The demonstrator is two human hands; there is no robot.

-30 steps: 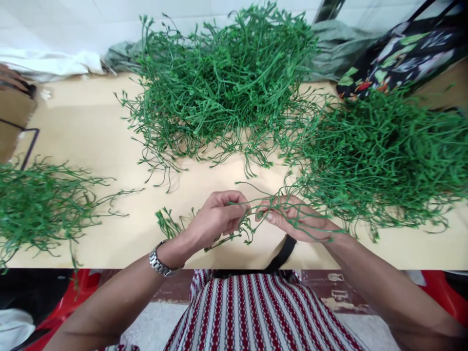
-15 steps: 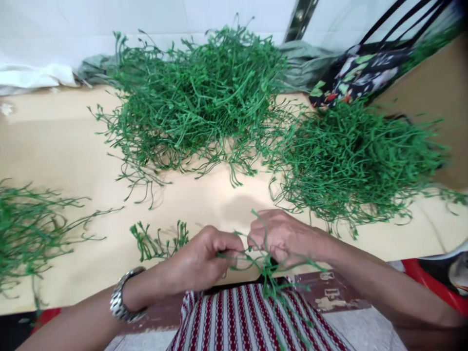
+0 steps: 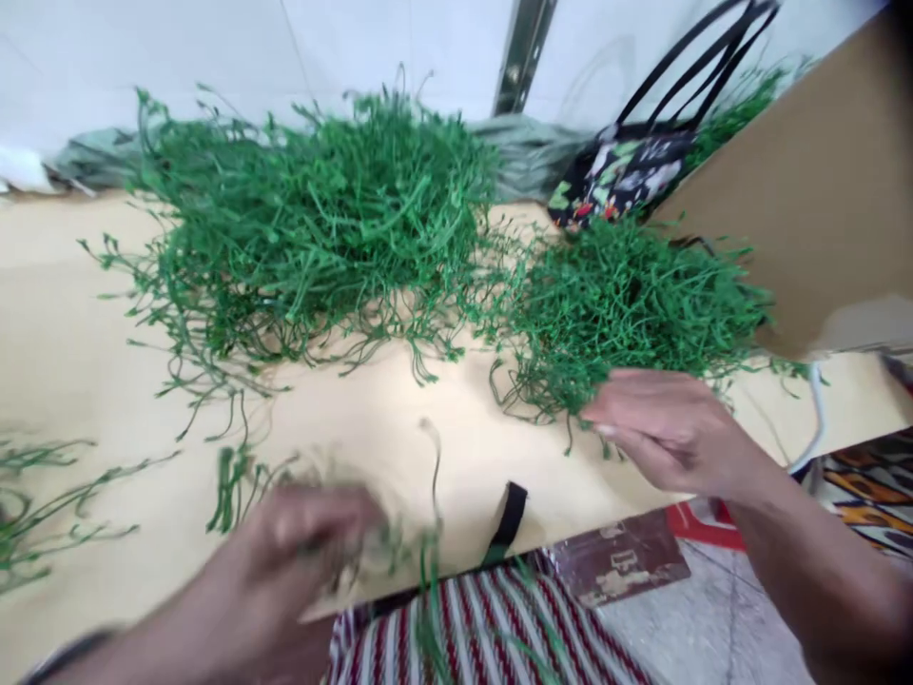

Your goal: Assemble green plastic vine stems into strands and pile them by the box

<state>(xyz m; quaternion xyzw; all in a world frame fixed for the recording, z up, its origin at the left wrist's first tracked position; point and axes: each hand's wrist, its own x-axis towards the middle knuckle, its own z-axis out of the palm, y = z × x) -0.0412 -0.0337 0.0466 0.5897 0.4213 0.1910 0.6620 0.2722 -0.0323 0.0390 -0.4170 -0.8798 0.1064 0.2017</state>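
My left hand (image 3: 306, 533) is smeared by motion at the lower left, its fingers curled in, with blurred green stems showing at the fingertips. Beside it, a small bunch of short green stems (image 3: 232, 485) lies on the table. My right hand (image 3: 663, 428) is closed at the front edge of the right-hand pile of thin green stems (image 3: 628, 295); what its fingertips pinch, if anything, is hidden. A larger pile of the same stems (image 3: 314, 209) lies at the back. Some loose stems (image 3: 428, 618) rest on the striped cloth over my lap.
More stems (image 3: 43, 504) lie at the far left of the pale table (image 3: 399, 409). A black strap (image 3: 508, 518) sticks up at its front edge. At the back right stand a flowered bag (image 3: 620, 176) and a cardboard sheet (image 3: 806, 190).
My hands, close together over my lap before, have parted. The left moved left and down; the right moved right to the pile's edge. The view has shifted to the right.
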